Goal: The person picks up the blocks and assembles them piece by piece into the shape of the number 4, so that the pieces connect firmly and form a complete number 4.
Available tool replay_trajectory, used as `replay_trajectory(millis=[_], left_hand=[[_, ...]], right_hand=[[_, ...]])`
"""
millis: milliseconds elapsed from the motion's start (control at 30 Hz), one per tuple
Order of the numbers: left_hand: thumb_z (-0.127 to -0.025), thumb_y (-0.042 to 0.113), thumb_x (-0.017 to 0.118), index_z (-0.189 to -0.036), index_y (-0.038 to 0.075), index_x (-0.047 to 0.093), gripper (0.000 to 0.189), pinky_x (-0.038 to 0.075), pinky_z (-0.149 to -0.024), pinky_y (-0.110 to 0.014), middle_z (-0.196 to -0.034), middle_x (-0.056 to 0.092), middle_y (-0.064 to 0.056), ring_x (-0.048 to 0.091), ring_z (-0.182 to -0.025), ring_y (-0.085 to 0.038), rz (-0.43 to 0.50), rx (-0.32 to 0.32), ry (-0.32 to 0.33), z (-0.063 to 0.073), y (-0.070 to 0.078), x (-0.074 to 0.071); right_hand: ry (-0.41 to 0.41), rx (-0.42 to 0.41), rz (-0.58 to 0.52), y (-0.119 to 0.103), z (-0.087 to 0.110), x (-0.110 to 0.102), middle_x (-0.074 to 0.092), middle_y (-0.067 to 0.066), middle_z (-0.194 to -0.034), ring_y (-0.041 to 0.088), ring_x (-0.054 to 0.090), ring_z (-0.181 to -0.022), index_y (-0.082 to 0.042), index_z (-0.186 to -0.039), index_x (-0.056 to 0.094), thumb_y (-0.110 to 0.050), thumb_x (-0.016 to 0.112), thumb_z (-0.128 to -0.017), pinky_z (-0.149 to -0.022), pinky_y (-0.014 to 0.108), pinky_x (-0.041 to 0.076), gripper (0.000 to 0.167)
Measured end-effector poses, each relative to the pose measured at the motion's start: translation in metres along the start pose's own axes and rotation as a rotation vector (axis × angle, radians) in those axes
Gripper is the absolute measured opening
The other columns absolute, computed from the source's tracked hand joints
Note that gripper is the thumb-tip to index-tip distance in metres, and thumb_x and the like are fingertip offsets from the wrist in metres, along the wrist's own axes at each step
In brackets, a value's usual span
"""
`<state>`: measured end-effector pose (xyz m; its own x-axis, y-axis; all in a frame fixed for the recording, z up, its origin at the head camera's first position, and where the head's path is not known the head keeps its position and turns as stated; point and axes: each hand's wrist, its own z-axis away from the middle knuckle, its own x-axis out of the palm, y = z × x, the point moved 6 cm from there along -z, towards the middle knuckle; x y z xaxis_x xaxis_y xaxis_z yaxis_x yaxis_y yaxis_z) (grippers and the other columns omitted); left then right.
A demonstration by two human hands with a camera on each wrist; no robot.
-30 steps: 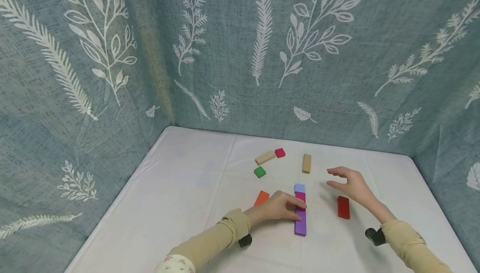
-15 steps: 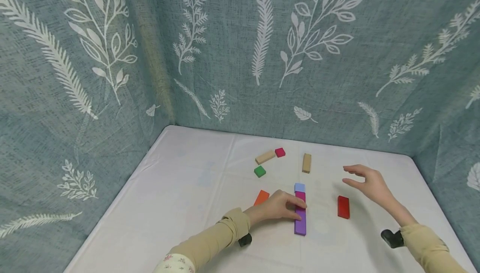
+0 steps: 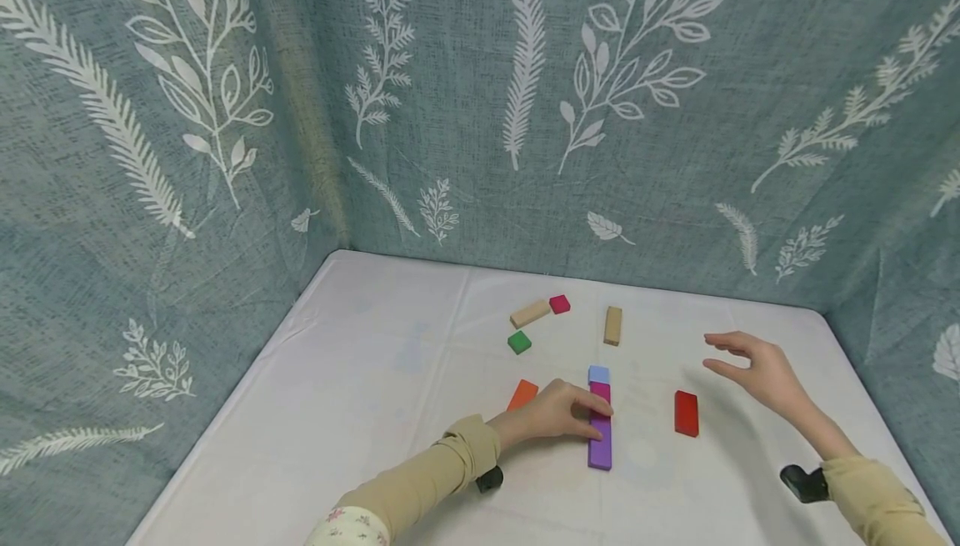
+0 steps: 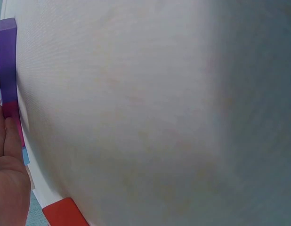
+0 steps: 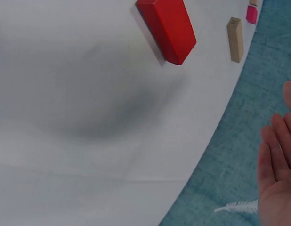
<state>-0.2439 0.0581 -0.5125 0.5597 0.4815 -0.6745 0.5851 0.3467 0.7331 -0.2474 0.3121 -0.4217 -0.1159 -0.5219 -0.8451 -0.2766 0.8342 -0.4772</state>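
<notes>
A light blue block (image 3: 599, 374), a magenta block (image 3: 600, 393) and a purple block (image 3: 600, 453) stand end to end in one straight row. My left hand (image 3: 553, 411) comes from the left and holds the magenta block, fingers across it and the thumb at the purple block; part of the row is hidden beneath them. In the left wrist view, the fingers (image 4: 11, 139) lie along the magenta side. My right hand (image 3: 765, 373) hovers above the table at right with nothing in it, fingers and thumb apart. Nearest to it lies a red block (image 3: 686, 413).
An orange block (image 3: 522, 394) lies just behind the left wrist. Farther back are a green block (image 3: 519, 342), a pinkish-red block (image 3: 559, 304) and two plain wooden blocks, one slanted (image 3: 530, 313), one upright in view (image 3: 612, 326). Leaf-patterned curtain (image 3: 480, 112) surrounds the white table (image 3: 360, 363).
My right hand has moved to the right, away from the block row and past the red block. The left hand and the blocks have kept their places.
</notes>
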Motion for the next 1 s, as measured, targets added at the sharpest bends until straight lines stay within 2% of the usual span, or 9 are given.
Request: replay_trajectory(millis=[200,667,867,1000], left_hand=[[-0.081,0.017,0.074,-0.117,0.012,0.068,0.037,0.043,-0.094,-0.010,-0.118,0.069,0.003,0.060,-0.113,-0.003,0.000,-0.003,-0.003,0.000,0.000,0.000],[-0.080,0.015,0.075,-0.115,0.010,0.069,0.036,0.043,-0.093,-0.008,-0.117,0.069,0.000,0.061,-0.111,-0.003,0.010,0.019,0.007,0.001,0.003,-0.002],[-0.081,0.015,0.075,-0.116,0.010,0.069,0.036,0.043,-0.092,-0.009,-0.117,0.069,0.001,0.061,-0.111,-0.003,0.007,0.013,0.007,0.001,0.002,-0.001],[-0.081,0.016,0.075,-0.117,0.011,0.068,0.037,0.043,-0.092,-0.009,-0.118,0.069,0.001,0.061,-0.111,-0.003,0.005,0.012,0.005,0.001,0.002,0.000]], right_hand=[[-0.040,0.005,-0.004,0.003,0.003,0.005,0.066,0.022,-0.111,0.041,0.061,-0.102,0.003,-0.115,0.063,-0.011,0.074,-0.080,-0.084,0.053,0.051,0.039],[-0.207,-0.063,-0.043,0.008,0.018,0.044,0.068,0.016,-0.108,0.035,0.062,-0.098,0.002,-0.111,0.066,0.001,0.072,-0.078,-0.083,0.045,0.054,0.034],[-0.276,-0.055,-0.070,0.011,0.021,0.054,0.068,0.017,-0.109,0.034,0.062,-0.098,0.002,-0.112,0.065,0.005,0.067,-0.079,-0.084,0.045,0.054,0.033],[-0.292,-0.060,-0.074,0.009,0.022,0.059,0.068,0.017,-0.109,0.035,0.062,-0.099,0.001,-0.112,0.065,0.010,0.065,-0.078,-0.084,0.045,0.054,0.035]])
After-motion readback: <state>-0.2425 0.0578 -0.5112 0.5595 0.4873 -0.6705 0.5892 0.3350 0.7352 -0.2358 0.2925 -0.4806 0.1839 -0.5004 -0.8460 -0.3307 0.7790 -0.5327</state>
